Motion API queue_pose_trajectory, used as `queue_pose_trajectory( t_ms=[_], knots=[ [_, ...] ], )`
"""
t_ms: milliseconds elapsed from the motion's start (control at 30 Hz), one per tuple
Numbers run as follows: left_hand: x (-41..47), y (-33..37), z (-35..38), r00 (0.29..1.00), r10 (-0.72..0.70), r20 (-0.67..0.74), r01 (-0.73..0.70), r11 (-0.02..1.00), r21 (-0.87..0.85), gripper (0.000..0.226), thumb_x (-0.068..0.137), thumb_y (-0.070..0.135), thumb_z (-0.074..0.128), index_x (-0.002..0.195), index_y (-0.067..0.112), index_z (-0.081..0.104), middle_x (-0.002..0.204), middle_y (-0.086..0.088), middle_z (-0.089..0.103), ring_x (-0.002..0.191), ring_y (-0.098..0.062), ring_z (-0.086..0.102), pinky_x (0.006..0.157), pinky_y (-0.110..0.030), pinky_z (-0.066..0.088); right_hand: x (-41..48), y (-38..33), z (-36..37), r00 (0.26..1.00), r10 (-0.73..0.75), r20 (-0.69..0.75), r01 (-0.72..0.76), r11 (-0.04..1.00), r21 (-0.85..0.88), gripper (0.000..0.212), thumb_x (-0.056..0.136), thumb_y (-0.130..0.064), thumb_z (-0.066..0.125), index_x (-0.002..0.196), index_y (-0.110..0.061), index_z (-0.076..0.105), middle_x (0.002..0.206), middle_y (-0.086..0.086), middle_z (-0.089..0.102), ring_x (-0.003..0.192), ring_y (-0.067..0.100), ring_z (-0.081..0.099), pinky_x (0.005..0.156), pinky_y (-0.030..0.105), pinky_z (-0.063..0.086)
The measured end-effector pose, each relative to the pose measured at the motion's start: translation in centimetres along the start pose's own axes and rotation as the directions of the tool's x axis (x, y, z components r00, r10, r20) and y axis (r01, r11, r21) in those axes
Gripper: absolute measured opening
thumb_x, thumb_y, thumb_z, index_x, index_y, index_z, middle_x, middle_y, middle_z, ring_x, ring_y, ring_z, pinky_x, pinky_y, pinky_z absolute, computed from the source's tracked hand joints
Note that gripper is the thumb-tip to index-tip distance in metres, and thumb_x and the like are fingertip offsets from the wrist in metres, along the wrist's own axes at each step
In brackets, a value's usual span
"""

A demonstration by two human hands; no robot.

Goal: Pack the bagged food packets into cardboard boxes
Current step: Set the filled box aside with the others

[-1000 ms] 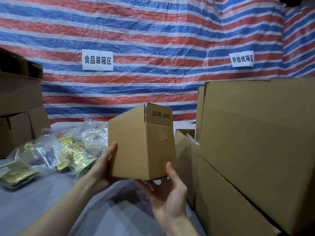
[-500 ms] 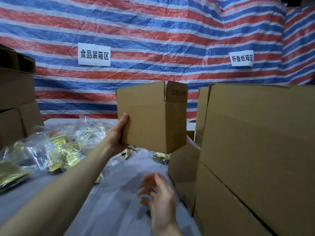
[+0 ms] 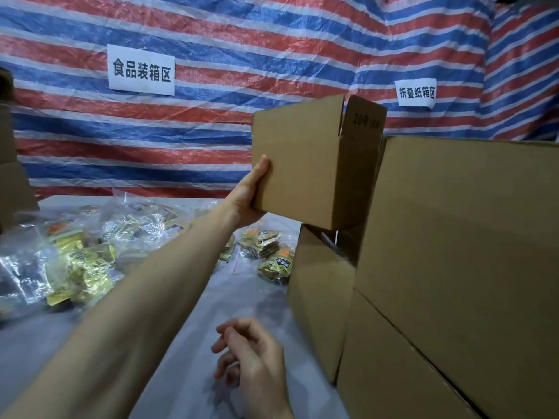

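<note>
My left hand grips the lower left corner of a small brown cardboard box and holds it up in the air, just above another small box on the table. Its top flaps stand up, one printed "10号". My right hand hovers low over the table with loosely curled fingers and holds nothing. Clear bags of gold food packets lie heaped at the left, and a few more bagged packets lie near the boxes.
A large cardboard box stack fills the right side. More cardboard boxes stand at the far left edge. A striped tarp wall with two paper signs closes the back. The table has a grey plastic cover.
My left hand has carried the small box up and to the right, toward the large boxes. My right hand let go of the box and dropped low over the table.
</note>
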State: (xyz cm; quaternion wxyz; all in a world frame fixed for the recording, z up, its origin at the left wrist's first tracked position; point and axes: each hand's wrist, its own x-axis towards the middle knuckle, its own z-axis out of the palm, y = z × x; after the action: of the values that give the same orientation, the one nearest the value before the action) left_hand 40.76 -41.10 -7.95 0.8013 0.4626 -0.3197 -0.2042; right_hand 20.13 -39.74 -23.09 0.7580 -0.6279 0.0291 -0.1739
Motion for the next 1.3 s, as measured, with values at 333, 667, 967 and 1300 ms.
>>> queue_pose_trajectory(
  t_ms=[333,667,967,1300],
  knots=[
    [0.9,-1.8,2.2,0.996,-0.019,0.085,0.018,1.0,0.023,0.119,0.011,0.067,0.096,0.115,0.018,0.065,0.1,-0.004,0.076,0.095,-0.019,0.07,0.087,-0.037,0.055,-0.3,0.1,-0.3,1.0,-0.01,0.026,0.01,1.0,-0.012,0.015,0.084,-0.024,0.061,0.081,-0.013,0.07,0.066,0.003,0.065,0.049,0.017,0.052,0.046,0.019,0.036],
    [1.4,-2.6,3.4,0.99,-0.002,0.141,0.006,0.999,-0.032,0.122,0.016,0.065,0.097,0.122,0.017,0.061,0.111,-0.008,0.071,0.103,-0.024,0.066,0.096,-0.042,0.051,-0.4,0.3,-0.3,1.0,-0.023,0.021,0.024,0.999,-0.025,0.013,0.079,-0.027,0.061,0.077,-0.019,0.07,0.066,0.004,0.063,0.05,0.016,0.05,0.047,0.019,0.036],
    [2.9,-4.9,3.5,0.988,-0.013,0.153,0.025,0.997,-0.075,0.117,0.021,0.069,0.095,0.122,0.019,0.063,0.108,-0.005,0.075,0.098,-0.021,0.071,0.092,-0.041,0.055,0.0,0.7,-0.1,1.0,-0.013,0.019,0.014,0.999,-0.047,0.011,0.08,-0.021,0.056,0.076,-0.014,0.064,0.06,0.001,0.06,0.046,0.016,0.045,0.045,0.018,0.035],
    [2.6,-4.7,3.6,0.983,-0.04,0.181,0.042,0.999,-0.007,0.117,0.016,0.069,0.095,0.118,0.019,0.065,0.105,-0.005,0.076,0.096,-0.019,0.073,0.087,-0.038,0.058,0.0,0.5,-0.3,0.999,0.001,0.04,0.002,0.996,-0.088,0.021,0.098,0.001,0.053,0.081,-0.006,0.063,0.058,0.002,0.059,0.046,0.016,0.044,0.046,0.019,0.035]
  ],
)
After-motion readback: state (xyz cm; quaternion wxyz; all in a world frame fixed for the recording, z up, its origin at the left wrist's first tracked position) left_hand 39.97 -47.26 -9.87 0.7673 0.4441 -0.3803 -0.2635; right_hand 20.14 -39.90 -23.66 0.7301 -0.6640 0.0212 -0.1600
